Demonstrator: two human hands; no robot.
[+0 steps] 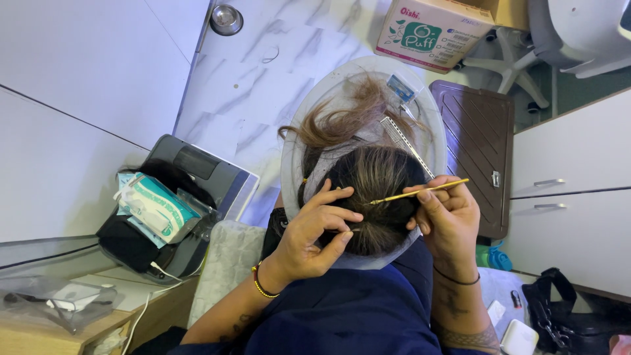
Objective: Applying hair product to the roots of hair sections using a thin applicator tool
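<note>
Bright, even indoor light, sharp focus.
Soft shadows, mild sheen on marble floor (pixel 250 98), wide-angle bending at edges.

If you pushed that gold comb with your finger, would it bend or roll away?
The gold comb looks thin and metal, so probably stiff and light. Its tail end is rod-like, so it might slip between the fingers of the right hand, but its flat toothed end should stop it rolling.
</note>
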